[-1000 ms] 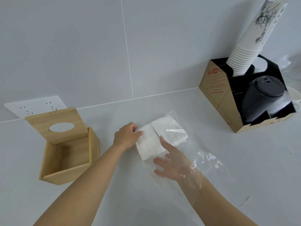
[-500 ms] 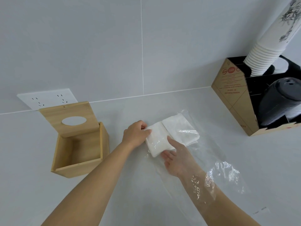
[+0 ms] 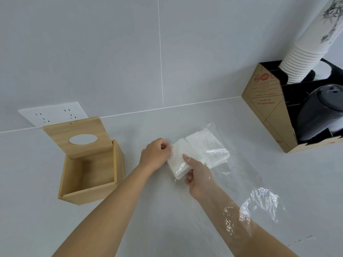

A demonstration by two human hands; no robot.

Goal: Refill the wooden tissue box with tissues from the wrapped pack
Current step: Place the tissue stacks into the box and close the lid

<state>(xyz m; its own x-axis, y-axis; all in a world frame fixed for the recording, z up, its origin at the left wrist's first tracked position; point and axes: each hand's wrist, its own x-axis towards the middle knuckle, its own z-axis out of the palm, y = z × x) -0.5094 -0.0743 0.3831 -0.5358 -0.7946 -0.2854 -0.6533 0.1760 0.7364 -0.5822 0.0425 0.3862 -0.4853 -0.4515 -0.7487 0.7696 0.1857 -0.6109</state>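
Note:
The wooden tissue box stands at the left, empty, with its hinged lid raised and the oval slot showing. Two white stacks of tissues lie side by side in the middle, inside a loose clear plastic wrap. My left hand pinches the left edge of the nearer stack. My right hand reaches inside the wrap and grips that same stack from the front, thumb on top. The wrap drapes over my right forearm.
A cardboard cup holder at the right holds a leaning stack of white paper cups and black lids. A white wall socket sits behind the box. The tiled wall runs close behind everything.
My right hand has slid forward under the wrap and closed on the near tissue stack, lifting its front edge. My left hand keeps its pinch. The view shifted slightly left.

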